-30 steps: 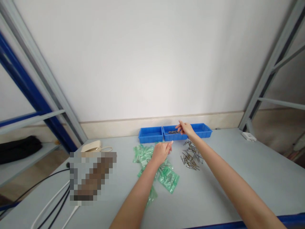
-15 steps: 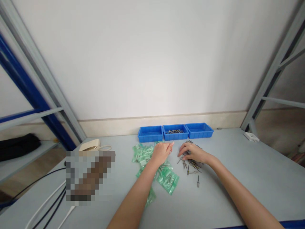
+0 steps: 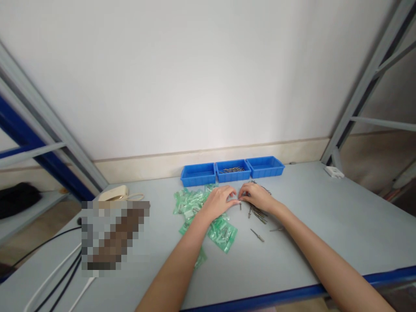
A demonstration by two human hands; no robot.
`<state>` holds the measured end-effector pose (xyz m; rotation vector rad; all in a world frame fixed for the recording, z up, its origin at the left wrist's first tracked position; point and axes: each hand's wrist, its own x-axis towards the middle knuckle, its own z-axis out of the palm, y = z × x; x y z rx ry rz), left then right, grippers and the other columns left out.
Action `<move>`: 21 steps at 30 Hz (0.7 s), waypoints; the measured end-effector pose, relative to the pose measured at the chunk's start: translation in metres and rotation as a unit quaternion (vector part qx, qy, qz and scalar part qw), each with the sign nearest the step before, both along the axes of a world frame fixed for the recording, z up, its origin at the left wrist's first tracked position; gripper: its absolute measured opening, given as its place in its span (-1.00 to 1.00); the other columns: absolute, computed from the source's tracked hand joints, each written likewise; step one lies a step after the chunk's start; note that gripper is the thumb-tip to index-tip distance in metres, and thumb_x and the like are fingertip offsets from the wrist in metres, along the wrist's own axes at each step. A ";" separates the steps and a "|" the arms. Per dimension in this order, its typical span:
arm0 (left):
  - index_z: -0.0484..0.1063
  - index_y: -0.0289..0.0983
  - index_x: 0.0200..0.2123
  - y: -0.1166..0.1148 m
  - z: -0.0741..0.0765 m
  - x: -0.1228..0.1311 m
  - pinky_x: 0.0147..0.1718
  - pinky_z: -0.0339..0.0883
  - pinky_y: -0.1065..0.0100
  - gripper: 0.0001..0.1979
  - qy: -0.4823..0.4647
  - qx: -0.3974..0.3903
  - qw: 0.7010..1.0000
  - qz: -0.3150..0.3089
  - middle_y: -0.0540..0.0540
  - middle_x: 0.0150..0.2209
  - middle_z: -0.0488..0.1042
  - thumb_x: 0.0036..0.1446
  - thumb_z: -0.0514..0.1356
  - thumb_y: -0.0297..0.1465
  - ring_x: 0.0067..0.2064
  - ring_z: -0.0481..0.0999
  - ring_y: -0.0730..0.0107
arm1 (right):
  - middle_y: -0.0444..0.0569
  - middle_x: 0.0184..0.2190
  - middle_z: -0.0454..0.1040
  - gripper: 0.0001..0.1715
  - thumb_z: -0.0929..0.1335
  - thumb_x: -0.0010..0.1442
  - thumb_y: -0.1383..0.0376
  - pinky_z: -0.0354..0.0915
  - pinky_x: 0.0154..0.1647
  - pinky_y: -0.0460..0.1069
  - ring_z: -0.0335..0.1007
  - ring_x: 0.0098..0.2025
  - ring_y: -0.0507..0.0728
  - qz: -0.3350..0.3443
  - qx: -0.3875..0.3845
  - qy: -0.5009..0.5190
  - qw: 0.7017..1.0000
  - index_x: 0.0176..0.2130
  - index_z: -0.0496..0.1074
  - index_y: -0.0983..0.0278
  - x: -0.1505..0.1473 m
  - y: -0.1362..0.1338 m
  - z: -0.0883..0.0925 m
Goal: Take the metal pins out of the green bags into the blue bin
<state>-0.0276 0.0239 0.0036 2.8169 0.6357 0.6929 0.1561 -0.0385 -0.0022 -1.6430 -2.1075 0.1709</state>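
Through the head camera I observe three blue bins set side by side at the back of the work surface: the left bin [image 3: 199,179], the middle bin [image 3: 233,177] and the right bin [image 3: 267,172]. The middle bin contains a layer of metal rivets [image 3: 234,170]. In front of the left and middle bins, green plastic bags [image 3: 224,233] lie in an overlapping heap; small metal pieces show inside them.

Left hand [image 3: 219,200]: positioned over the bags, back of the hand upward. I see the thumb and index finger parted, with a gap between them; I cannot tell whether anything is held. Right hand [image 3: 256,196]: palm down over a loose rivet pile [image 3: 259,214], fingers bent, fingertips near the left thumb. A short metal piece [image 3: 240,206] shows just below these fingertips. I cannot tell how far this grip is closed or whether it has hold of a rivet. A single rivet [image 3: 257,235] lies apart, nearer the front.

The grey tabletop [image 3: 325,216] has a blue front edge [image 3: 279,294]. Behind it stands a pale wall [image 3: 208,78]. Grey metal posts rise at both sides.
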 end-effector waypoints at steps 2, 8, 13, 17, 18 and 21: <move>0.37 -0.23 -0.35 0.000 -0.002 0.001 -0.23 0.22 0.41 -0.92 0.016 0.015 1.000 -0.019 0.01 -0.31 0.41 0.10 0.16 -0.34 -0.23 0.41 0.38 | -0.05 -0.34 0.45 -0.92 0.35 0.11 0.37 0.15 -0.20 -0.04 0.32 -0.24 0.12 -0.014 0.010 -0.016 1.000 -0.36 0.47 0.26 0.000 0.000 0.000; 0.32 -0.26 -0.35 0.002 -0.006 0.004 -0.21 0.24 0.38 -0.99 0.025 0.021 0.999 -0.006 0.00 -0.32 0.38 0.13 0.12 -0.44 -0.22 0.39 0.38 | -0.05 -0.31 0.45 -0.94 0.35 0.12 0.33 0.11 -0.17 -0.03 0.32 -0.19 0.13 -0.046 0.023 -0.055 0.997 -0.37 0.46 0.26 -0.005 0.000 0.000; 0.29 -0.25 -0.18 0.001 -0.005 0.004 -0.18 0.25 0.35 -0.82 0.003 0.021 1.000 0.009 -0.02 -0.24 0.42 0.12 0.15 -0.37 -0.18 0.40 0.35 | -0.08 -0.33 0.49 -0.91 0.32 0.15 0.34 0.10 -0.18 -0.02 0.35 -0.21 0.13 -0.082 0.031 -0.023 0.996 -0.35 0.46 0.25 -0.007 -0.001 0.003; 0.37 -0.26 -0.30 0.001 -0.001 0.003 -0.21 0.24 0.36 -0.91 0.006 0.045 0.999 0.015 -0.03 -0.31 0.43 0.16 0.10 -0.39 -0.22 0.41 0.36 | -0.09 -0.40 0.50 -0.85 0.30 0.16 0.30 0.14 -0.30 -0.07 0.37 -0.33 0.09 -0.081 0.009 0.090 0.993 -0.36 0.47 0.26 -0.005 0.000 0.006; 0.38 -0.27 -0.32 0.001 -0.001 0.003 -0.22 0.24 0.37 -0.90 -0.001 0.048 0.999 0.020 -0.03 -0.33 0.44 0.17 0.09 -0.39 -0.24 0.42 0.37 | -0.10 -0.41 0.50 -0.84 0.30 0.16 0.28 0.15 -0.32 -0.08 0.37 -0.34 0.08 -0.080 0.004 0.115 0.990 -0.36 0.46 0.26 -0.005 0.000 0.007; 0.40 -0.28 -0.35 0.002 0.000 0.004 -0.24 0.24 0.37 -0.85 -0.037 0.047 0.998 0.037 -0.03 -0.35 0.47 0.19 0.06 -0.38 -0.26 0.43 0.38 | -0.11 -0.43 0.49 -0.83 0.30 0.15 0.24 0.16 -0.34 -0.08 0.36 -0.37 0.07 -0.059 -0.001 0.172 0.983 -0.35 0.45 0.27 -0.003 0.001 0.007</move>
